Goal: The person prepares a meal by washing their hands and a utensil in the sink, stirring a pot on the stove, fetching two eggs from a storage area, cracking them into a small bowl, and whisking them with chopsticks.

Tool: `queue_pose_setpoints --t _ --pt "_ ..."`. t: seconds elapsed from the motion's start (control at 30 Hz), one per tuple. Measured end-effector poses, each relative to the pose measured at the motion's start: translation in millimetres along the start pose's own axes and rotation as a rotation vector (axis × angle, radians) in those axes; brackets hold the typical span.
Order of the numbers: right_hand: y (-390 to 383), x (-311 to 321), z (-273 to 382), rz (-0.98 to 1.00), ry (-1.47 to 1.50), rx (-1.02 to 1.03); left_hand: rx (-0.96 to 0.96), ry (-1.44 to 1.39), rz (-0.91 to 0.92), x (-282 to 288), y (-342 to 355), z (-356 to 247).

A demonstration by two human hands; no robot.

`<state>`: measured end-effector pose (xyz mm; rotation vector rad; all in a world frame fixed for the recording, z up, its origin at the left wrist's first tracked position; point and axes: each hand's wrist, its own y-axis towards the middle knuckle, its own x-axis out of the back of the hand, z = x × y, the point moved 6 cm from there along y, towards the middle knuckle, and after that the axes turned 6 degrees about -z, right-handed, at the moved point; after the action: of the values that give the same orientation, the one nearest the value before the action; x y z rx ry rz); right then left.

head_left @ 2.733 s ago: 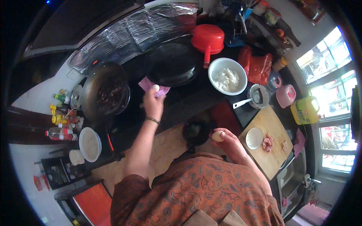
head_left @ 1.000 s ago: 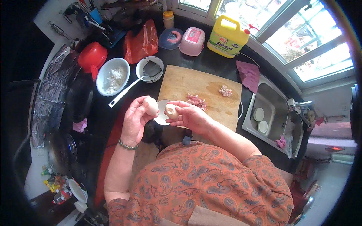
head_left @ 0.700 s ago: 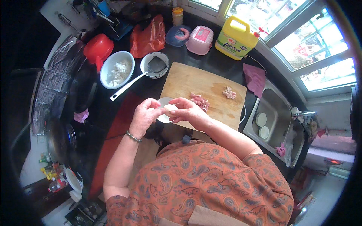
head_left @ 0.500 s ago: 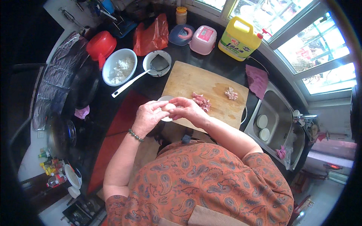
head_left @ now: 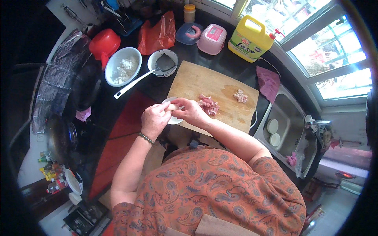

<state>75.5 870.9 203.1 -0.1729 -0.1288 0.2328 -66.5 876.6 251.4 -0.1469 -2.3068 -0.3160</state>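
Over a small white bowl (head_left: 175, 120) at the near edge of the wooden cutting board (head_left: 232, 76), my left hand (head_left: 153, 120) and my right hand (head_left: 189, 113) meet, both closed around pale egg (head_left: 172, 107), mostly hidden by my fingers. Whether one egg or two sit there now cannot be made out. Just right of the bowl lies chopped pink meat (head_left: 208, 105), with a smaller pale pile (head_left: 241, 96) farther right. A blue-white bowl of white powder (head_left: 123, 67) and a bowl with a white-handled strainer (head_left: 164, 61) stand beyond the board's left side.
A steel sink (head_left: 287, 122) with two small dishes is at right, beside a pink cloth (head_left: 269, 83). Along the back are a yellow jug (head_left: 246, 41), pink container (head_left: 211, 39), red bag (head_left: 155, 35) and red pan (head_left: 104, 43). A dark wok (head_left: 59, 137) sits left.
The view has swung from the stove toward the board. The two eggs, held apart earlier, one showing a hole, have come together as my hands closed in over the small bowl.
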Motion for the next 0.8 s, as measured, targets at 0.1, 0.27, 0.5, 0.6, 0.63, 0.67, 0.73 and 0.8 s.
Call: queue_pose_setpoints --t 0.1,0.27,0.5,0.6,0.63,0.67,0.73,0.8 --pt "1 1 0 -0.004 -0.040 0.009 -0.012 0.005 0.009 -1 1 0" --pt "6 4 0 -0.018 -0.094 -0.055 0.008 0.013 0.041 -8 4 8" --pt "8 7 -3 0.035 -0.170 -0.005 0.052 -0.043 0.040 -10 0 24" --pt "8 9 17 -0.003 -0.292 0.276 -0.111 0.043 0.013 -2 1 15" --pt "9 7 15 0.002 -0.292 0.272 -0.154 0.074 0.004 1 0 12" --pt "7 8 19 -0.032 -0.328 0.379 -0.202 0.105 -0.007 2 -1 8" --pt "4 9 25 -0.066 -0.365 0.486 -0.241 0.126 -0.033 6 -3 2" --pt "-2 8 38 -0.025 -0.419 0.544 -0.274 0.152 -0.060 10 -6 -2"
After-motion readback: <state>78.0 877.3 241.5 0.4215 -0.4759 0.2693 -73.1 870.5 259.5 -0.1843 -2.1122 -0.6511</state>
